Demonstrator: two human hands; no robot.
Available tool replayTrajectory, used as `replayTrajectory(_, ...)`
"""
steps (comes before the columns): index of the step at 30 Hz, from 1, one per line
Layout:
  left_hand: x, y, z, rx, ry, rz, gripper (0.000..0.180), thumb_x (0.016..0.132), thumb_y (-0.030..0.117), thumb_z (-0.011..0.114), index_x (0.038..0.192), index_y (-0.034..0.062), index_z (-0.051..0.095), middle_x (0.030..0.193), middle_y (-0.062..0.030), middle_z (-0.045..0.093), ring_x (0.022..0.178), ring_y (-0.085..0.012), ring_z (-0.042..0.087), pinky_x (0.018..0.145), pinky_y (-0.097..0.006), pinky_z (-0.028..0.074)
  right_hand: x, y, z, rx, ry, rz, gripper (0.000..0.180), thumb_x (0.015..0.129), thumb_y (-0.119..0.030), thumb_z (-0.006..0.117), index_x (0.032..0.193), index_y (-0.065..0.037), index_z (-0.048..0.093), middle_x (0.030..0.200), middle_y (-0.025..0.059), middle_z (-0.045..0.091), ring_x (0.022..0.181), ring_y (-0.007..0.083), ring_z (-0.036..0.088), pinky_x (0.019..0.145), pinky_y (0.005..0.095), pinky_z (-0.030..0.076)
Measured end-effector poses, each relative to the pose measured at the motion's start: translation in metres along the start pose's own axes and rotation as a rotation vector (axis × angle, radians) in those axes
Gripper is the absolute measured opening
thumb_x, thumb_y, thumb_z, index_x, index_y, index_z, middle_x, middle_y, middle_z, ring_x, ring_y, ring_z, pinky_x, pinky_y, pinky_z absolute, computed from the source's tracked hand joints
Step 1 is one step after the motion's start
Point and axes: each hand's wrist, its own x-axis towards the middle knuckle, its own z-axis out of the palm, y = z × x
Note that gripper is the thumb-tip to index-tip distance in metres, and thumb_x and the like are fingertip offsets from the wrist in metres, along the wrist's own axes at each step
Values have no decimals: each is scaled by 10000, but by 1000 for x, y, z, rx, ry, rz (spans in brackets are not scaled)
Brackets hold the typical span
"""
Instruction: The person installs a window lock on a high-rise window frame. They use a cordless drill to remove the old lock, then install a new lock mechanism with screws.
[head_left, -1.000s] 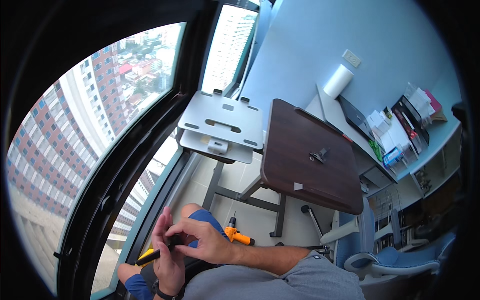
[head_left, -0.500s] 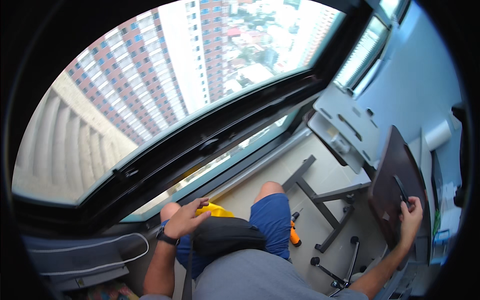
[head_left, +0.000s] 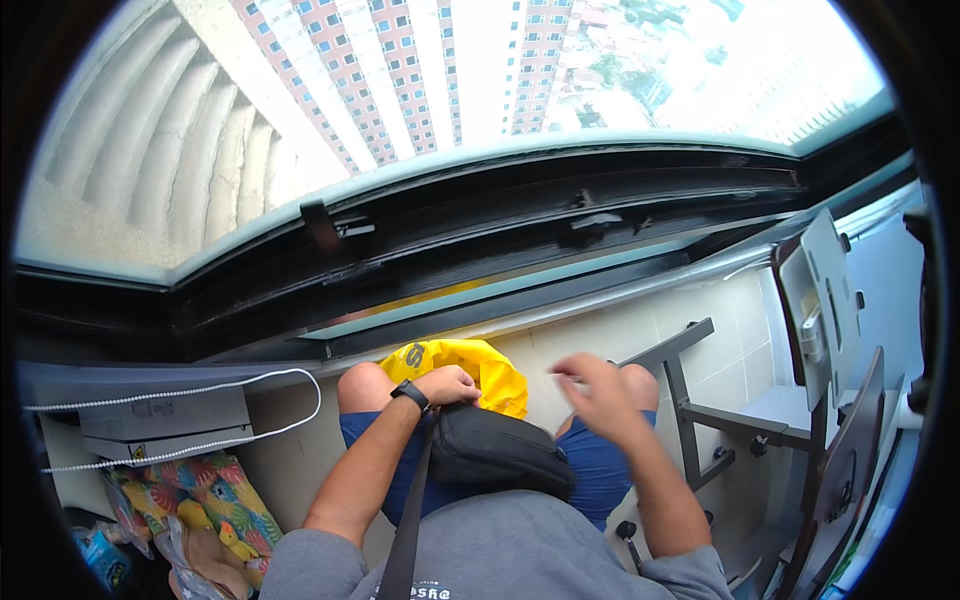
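Note:
A yellow bag (head_left: 505, 375) with dark lettering stands between my knees, its top partly open. My left hand (head_left: 447, 386), wearing a black wristwatch (head_left: 410, 395), is closed at the bag's near rim and appears to pinch it; the fingertips are partly hidden. Over my right knee, my right hand (head_left: 600, 395) is raised with thumb and fingers a little apart, and nothing shows between them. A black waist pouch (head_left: 500, 450) lies across my lap, with its strap running up on the left.
A dark window frame (head_left: 450, 225) crosses ahead. On the right are a grey metal stand (head_left: 690, 400), a pale slotted panel (head_left: 835, 310) and a tilted dark board (head_left: 840, 480). White boxes (head_left: 170, 425), a bead chain (head_left: 300, 375) and a colourful patterned cloth (head_left: 225, 490) are at left.
My right hand has left the dark board and a slim black object there, moving left over my knee. My left hand has gone from open to closed at the yellow bag. The view has turned left.

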Motion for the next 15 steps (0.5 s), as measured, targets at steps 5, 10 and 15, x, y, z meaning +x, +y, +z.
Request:
replayTrajectory(5, 42, -57, 40, 67, 69, -261, 441, 794, 348, 820, 1106, 36, 810, 1057, -165, 795, 1026, -301, 744, 907, -398, 582, 65, 113, 213, 526, -611, 411, 243, 940, -38, 562, 1103, 7, 736, 1055, 199, 760, 973, 268, 743, 898, 382, 587)
replayTrajectory(10, 54, -90, 67, 54, 190, -282, 975, 686, 318, 901, 1528, 36, 498, 1328, -255, 702, 1220, -437, 674, 1056, -440, 530, 36, 192, 279, -166, -427, 613, 336, 906, -86, 546, 1163, -1, 745, 1057, 187, 768, 968, 293, 737, 937, 411, 575)
replayTrajectory(15, 58, -85, 66, 290, 260, -367, 1032, 707, 330, 917, 1570, 74, 413, 1466, -264, 604, 1364, -430, 583, 1125, -485, 496, 19, 220, 260, 27, -256, 784, 375, 909, -82, 553, 1238, 3, 711, 1114, 249, 756, 1068, 395, 719, 993, 460, 550)
